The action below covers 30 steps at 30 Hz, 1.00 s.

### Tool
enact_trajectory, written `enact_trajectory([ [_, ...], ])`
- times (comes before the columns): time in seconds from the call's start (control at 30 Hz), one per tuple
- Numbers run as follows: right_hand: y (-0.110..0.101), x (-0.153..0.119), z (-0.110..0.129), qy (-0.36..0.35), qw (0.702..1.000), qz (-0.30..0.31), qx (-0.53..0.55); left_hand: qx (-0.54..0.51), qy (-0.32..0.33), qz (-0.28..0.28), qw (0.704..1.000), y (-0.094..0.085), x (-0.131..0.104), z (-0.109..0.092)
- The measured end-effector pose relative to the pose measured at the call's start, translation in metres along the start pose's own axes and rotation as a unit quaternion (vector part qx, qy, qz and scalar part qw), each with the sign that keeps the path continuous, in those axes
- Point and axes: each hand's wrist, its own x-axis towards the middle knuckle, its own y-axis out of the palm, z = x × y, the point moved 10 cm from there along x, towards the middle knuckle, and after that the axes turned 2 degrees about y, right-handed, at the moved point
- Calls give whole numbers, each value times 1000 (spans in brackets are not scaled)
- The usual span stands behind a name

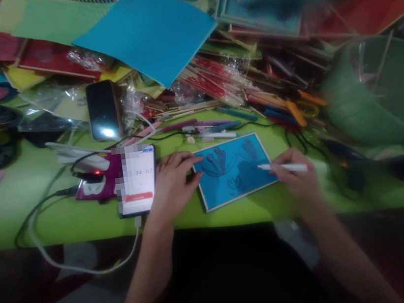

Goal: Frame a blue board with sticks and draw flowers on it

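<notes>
A blue card with a pale border lies slightly tilted on the green table, bearing dark flower drawings at its upper left, upper right and lower middle. At its left edge rests my left hand, fingers apart, with thumb and fingertips touching the border. My right hand grips a white pen at the card's right side. The pen's tip points left over the blue surface; whether it touches cannot be made out.
Left of my left hand are a lit phone and a purple power strip with cables. Another phone, pens, sticks and a large blue sheet lie behind. A green basket stands at right. Green table edge is near me.
</notes>
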Motion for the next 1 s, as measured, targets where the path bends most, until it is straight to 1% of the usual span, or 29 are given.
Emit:
enact_trajectory([
  [0.23,1,1,1,0,1000,7,-8,1,0,-1,1000,0,0,0],
  [0.5,4,0,7,-18,1000,24,-8,1,-4,3,1000,0,0,0],
  [0.73,-1,-1,2,7,1000,-2,22,4,5,-4,1000,0,0,0],
  [1.0,1,-1,3,-8,1000,18,4,11,14,-10,1000,-1,0,-2],
])
